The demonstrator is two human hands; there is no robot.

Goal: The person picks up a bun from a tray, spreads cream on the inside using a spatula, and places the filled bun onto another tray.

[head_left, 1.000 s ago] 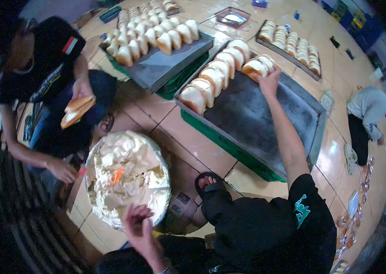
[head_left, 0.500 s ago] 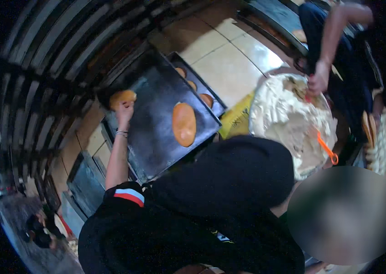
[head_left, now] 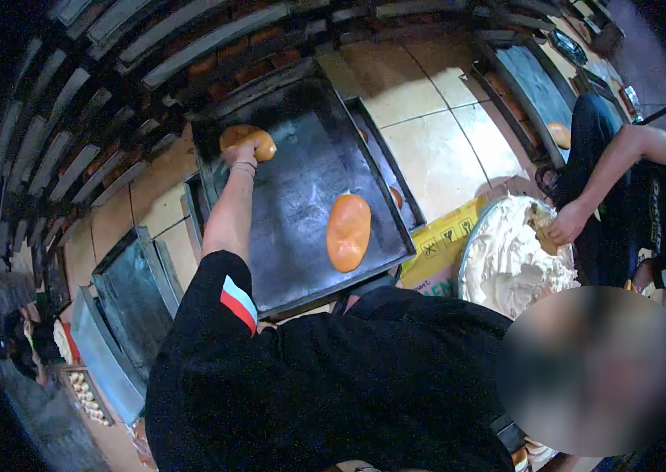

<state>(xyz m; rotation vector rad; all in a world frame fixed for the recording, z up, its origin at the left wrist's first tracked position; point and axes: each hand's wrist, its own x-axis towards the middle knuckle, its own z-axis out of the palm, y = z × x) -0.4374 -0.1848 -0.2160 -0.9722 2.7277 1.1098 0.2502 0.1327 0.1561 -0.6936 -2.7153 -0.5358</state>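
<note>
Near the far left corner of a dark metal baking tray (head_left: 294,173), my left hand (head_left: 243,153) is closed on a golden-brown bread roll (head_left: 265,146). More brown crust (head_left: 237,135) shows just behind my fingers; I cannot tell if it is the same roll or a second one. A larger oval loaf (head_left: 348,234) lies on the right side of the tray, apart from my hand. My right hand is not visible; my dark shirt and a blurred patch cover the lower right.
At the right, a co-worker's hand (head_left: 564,225) reaches into a wide bowl of white cream (head_left: 510,252). Under the bowl's edge lies yellow printed packaging (head_left: 443,236). Another tray (head_left: 386,157) sits beneath mine. Slatted racks (head_left: 144,47) stand behind; more trays (head_left: 140,291) rest at left.
My left hand still grips the roll and is now over the tray's far left corner. The view has shifted. The co-worker's hand stays at the cream; the orange-handled tool is no longer visible.
</note>
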